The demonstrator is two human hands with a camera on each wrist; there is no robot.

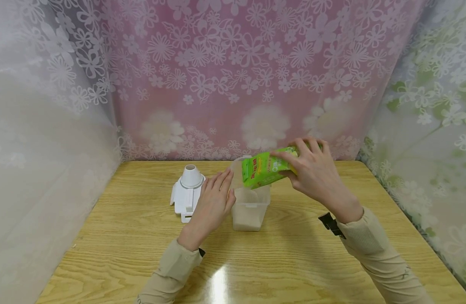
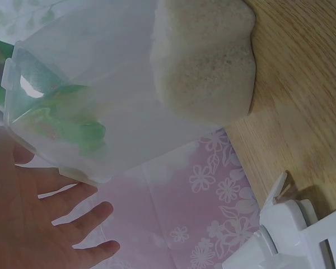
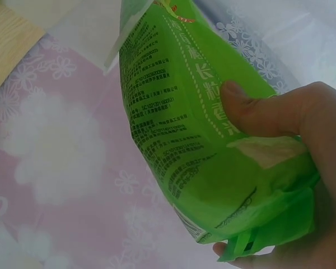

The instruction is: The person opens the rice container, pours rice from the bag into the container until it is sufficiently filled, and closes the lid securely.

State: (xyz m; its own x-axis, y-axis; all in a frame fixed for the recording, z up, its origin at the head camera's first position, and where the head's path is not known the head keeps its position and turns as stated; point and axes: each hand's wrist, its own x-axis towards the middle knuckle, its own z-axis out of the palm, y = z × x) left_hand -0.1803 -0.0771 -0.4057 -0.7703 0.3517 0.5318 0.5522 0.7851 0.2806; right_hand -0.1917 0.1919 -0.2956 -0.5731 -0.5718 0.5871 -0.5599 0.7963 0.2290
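Note:
The right hand (image 1: 312, 171) grips a green printed bag (image 1: 268, 169) by its raised end; the bag's other end tilts down into the mouth of a translucent container (image 1: 249, 215). In the right wrist view the thumb presses the face of the bag (image 3: 196, 123), fingers behind it. White grains fill the lower part of the container, seen through its wall in the left wrist view (image 2: 129, 101). At the container's rim, on its left side, the left hand (image 1: 213, 202) rests with fingers extended and spread.
A white lid with a cone-shaped spout (image 1: 191, 177) lies on the wooden table (image 1: 141, 236), left of the container and partly behind the left hand. Flowered curtains (image 1: 225, 84) hang at the back and both sides.

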